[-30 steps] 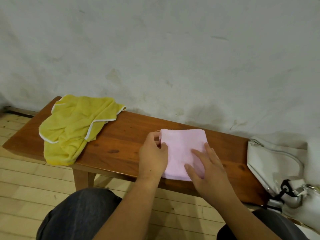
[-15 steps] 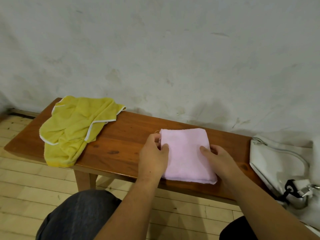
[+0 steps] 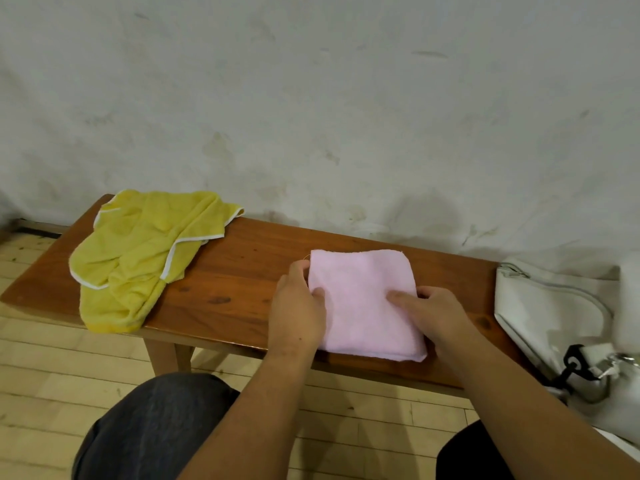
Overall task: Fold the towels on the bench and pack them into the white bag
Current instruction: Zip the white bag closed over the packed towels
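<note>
Our fingers are pinching the pink towel from both sides. On the left hand the thumb is pressing on top of the cloth while the other fingers are curling round the edge farthest from the white bag. On the right hand the thumb is lying on top and the remaining fingers are tucking round the edge nearest the bag; how far they reach underneath we cannot tell.

The pink towel is lying flat on the surface as a folded, nearly square packet, near the white bag but not touching it. Its slightly longer side is running away from us, roughly parallel to the bag's near flank. We judge the folding of this one to be finished and the lift to be next.

What the move is turning on: the bag is sitting straight out beyond our right hand, so that hand is leading and the left is trailing across. Its zip is facing up, though we cannot tell whether the mouth is open; one hand may be needed to part it.

The yellow towel is lying crumpled and unfolded, well apart from the bag, beyond the pink one.
</note>
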A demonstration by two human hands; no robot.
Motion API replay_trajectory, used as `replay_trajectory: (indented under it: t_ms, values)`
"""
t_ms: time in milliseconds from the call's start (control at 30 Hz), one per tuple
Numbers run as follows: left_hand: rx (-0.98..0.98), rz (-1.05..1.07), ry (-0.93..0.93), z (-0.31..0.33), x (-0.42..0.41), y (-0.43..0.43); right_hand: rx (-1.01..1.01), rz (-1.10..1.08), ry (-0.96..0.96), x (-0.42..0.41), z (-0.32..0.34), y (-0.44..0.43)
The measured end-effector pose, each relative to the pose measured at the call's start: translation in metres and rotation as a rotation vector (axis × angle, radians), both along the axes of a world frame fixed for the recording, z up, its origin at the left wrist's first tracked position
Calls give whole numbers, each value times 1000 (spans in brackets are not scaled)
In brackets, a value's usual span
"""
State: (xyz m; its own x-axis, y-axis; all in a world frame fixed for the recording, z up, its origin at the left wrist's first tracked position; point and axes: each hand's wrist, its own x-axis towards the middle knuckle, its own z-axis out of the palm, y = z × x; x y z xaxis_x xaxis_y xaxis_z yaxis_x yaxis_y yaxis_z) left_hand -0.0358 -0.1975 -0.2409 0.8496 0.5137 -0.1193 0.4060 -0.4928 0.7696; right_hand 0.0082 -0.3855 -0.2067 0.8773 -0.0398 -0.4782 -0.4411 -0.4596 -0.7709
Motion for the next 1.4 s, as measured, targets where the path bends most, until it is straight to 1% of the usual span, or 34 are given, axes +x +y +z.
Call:
replay_trajectory:
  t_ms: [133, 267, 367, 533, 567, 667, 733, 833, 933, 1000, 1100, 1167, 1267, 1400]
  values:
    - [7, -53, 1, 7, -5, -8, 209, -51, 29, -12, 18, -10]
    - [-126, -89, -81, 21, -14, -29, 393, -78, -12, -33, 39, -33]
    - [-327, -227, -15, 38, -22, -51, 509, -108, -36, -52, 55, -57]
    - [-816, -383, 154, 45, -33, -90, 674, -205, -43, -79, 76, -105]
    - [-883, -407, 169, 47, -34, -100, 697, -230, -42, -85, 79, -115]
    - [-990, -426, 180, 59, -44, -130, 766, -308, -24, -101, 87, -151]
    - [-1049, -498, 207, 68, -52, -152, 831, -318, -7, -110, 90, -176]
    - [-1136, -513, 259, 87, -62, -187, 856, -360, 0, -123, 98, -213]
    - [-1189, -521, 233, 96, -65, -222, 845, -394, -19, -135, 107, -250]
    - [-1217, -491, 208, 100, -66, -244, 855, -390, -33, -142, 111, -273]
    - [-1229, -492, 180, 109, -69, -276, 837, -434, -78, -152, 115, -308]
    - [-1183, -504, 162, 114, -69, -297, 779, -468, -122, -158, 116, -330]
    - [-1090, -531, 125, 117, -67, -326, 633, -517, -159, -165, 111, -361]
    - [-904, -590, 66, 119, -69, -370, 465, -538, -161, -171, 100, -400]
